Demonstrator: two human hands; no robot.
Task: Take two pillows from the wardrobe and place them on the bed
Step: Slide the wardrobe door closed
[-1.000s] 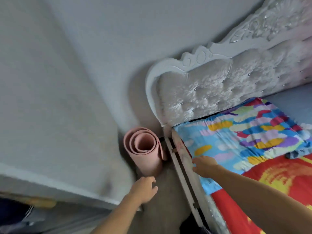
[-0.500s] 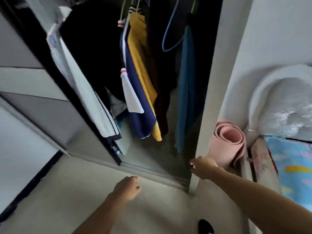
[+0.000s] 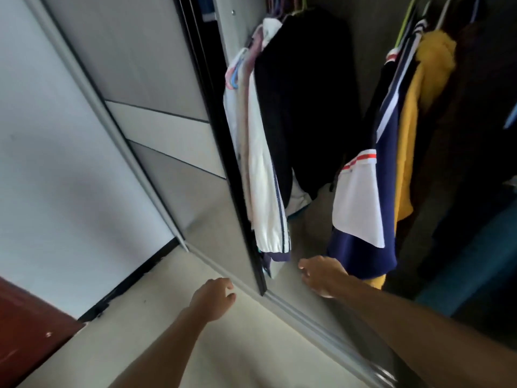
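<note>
Both hands seemingly empty before wardrobe.

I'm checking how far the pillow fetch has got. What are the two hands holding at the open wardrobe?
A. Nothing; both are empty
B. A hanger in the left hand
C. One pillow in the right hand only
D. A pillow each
A: the left hand and the right hand are open and bare before the hanging clothes; no pillow shows.

Bare forearms, left hand, right hand; no sleeves.
</note>
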